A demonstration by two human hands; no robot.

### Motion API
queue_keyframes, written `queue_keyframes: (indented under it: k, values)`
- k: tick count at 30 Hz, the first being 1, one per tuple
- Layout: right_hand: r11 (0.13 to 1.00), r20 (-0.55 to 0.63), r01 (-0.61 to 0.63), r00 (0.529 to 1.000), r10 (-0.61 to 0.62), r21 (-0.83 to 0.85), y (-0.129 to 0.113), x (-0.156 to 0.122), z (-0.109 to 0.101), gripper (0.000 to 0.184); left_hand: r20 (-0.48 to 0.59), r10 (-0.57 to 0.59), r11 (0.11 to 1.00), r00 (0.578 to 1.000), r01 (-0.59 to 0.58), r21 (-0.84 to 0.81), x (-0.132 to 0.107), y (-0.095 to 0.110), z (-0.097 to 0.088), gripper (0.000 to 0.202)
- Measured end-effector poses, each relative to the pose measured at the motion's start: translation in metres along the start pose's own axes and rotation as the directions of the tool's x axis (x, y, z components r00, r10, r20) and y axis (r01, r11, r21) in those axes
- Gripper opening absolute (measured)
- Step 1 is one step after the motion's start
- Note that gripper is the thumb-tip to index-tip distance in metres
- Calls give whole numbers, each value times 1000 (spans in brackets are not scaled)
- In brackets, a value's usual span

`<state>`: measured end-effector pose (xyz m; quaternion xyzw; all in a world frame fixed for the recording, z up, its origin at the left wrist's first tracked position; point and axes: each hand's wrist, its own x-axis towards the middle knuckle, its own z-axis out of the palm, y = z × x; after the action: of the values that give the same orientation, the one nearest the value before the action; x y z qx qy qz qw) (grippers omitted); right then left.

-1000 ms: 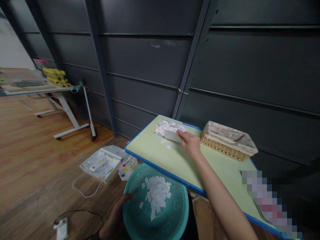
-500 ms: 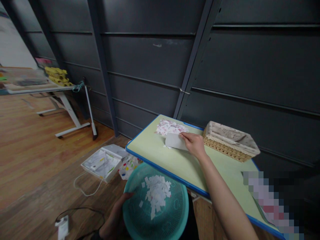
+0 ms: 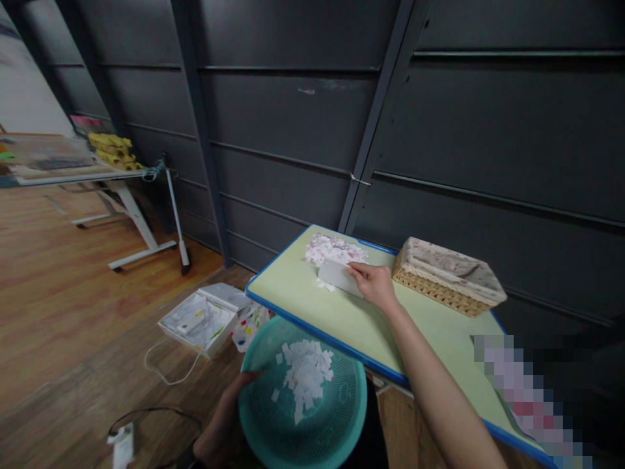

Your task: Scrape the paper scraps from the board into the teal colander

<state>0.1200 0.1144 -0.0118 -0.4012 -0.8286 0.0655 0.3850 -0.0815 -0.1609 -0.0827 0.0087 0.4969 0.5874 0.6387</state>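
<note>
My right hand is closed on a flat white card-like scraper, held tilted over the table. Just beyond its edge lies a heap of small paper scraps, white with pinkish marks. A few loose scraps show in front of the scraper. Below the table's front edge, my left hand grips the rim of a turquoise plastic basket, thumb over the inside and fingers hidden beneath. White paper pieces are piled inside the basket.
A woven basket with a cloth lining stands at the table's back right, near a pixelated item. On the floor to the left sit an open white box with a cable and a power strip. A dark panelled wall rises behind.
My right hand and the scraper have shifted slightly left. More loose scraps show in front of the scraper. My left hand still holds the basket in nearly the same place.
</note>
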Motion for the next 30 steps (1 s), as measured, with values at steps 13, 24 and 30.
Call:
queue_keyframes:
  k: [13,24,30]
  values:
    - [958,111,-154,985,131,242,6,6,-4,33,-17,58,998,998,-58,11,14,12,-8,35]
    - [811,536,-363,841,73,459,-9,1,-6,41,15,53,998,998,-54,38,12,18,-7,12]
    - [725,706,-479,708,-16,495,-26,-4,-3,50,21,-30,999,999,30,22,8,21,-8,20]
